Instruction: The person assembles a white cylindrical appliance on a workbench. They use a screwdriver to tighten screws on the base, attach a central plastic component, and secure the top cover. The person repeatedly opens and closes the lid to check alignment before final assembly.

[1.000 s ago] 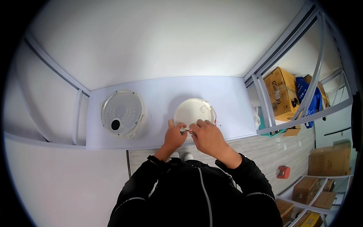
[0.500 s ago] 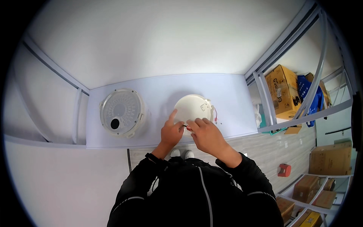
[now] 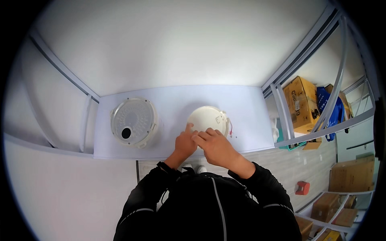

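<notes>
A cream round shell (image 3: 205,115), like an appliance cover, lies on the white table (image 3: 173,100) in front of me. My left hand (image 3: 185,143) is at its near left edge, forefinger stretched out and the other fingers curled. My right hand (image 3: 217,149) covers the near edge, fingers bent, its fingertips meeting those of my left hand. Whatever they pinch is hidden between them. Thin red wires (image 3: 231,127) stick out at the shell's right side, by a small bracket. Further left stands a round white appliance part (image 3: 140,110) with a greyish disc and a black round spot.
Small bits (image 3: 236,137) lie right of the shell. Grey metal frames (image 3: 281,108) flank the table. Beyond the right frame are a cardboard box (image 3: 301,102), a blue bag (image 3: 326,108) and a teal basket (image 3: 290,146). A red stool (image 3: 302,188) stands on the floor.
My right hand has moved slightly left and closed against my left fingertips. The small dark and red piece seen between the hands is now covered. The whole view has shifted a little.
</notes>
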`<action>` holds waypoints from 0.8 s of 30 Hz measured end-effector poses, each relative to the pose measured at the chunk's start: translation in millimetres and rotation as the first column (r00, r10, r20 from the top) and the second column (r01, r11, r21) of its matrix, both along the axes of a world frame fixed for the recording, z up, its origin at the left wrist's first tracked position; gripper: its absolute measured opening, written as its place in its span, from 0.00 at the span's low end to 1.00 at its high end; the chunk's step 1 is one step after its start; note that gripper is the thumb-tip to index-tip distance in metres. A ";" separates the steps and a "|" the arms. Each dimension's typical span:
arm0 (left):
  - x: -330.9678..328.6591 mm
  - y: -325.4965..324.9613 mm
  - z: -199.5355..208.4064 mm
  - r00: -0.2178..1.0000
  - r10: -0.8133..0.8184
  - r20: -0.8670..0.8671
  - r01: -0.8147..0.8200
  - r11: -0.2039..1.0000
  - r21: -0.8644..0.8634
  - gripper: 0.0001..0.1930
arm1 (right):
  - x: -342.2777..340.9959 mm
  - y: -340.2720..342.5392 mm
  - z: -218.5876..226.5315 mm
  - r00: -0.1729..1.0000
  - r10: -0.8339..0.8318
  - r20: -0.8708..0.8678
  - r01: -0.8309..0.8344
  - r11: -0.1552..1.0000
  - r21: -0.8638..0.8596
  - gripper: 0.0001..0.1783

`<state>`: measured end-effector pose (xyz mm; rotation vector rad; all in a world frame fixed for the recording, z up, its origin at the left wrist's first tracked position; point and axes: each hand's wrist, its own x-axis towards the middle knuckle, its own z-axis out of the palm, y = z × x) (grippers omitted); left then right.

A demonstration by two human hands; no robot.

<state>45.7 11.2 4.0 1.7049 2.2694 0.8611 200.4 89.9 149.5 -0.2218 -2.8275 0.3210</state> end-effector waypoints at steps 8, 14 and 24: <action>1.9 0.9 1.8 0.999 0.005 -0.040 -0.006 1.000 -0.024 0.08 | -15.8 -23.3 45.9 0.817 -0.306 0.488 0.370 0.928 -0.036 0.23; 2.3 5.0 -2.7 1.000 -0.002 0.009 0.002 1.000 -0.016 0.08 | -8.4 1.4 -1.7 0.999 -0.006 -0.044 0.016 0.975 0.223 0.21; 2.4 9.2 -10.3 1.000 -0.022 -0.014 0.020 0.991 -0.134 0.11 | -8.6 -5.4 15.4 0.951 -0.219 0.219 0.211 0.976 0.061 0.26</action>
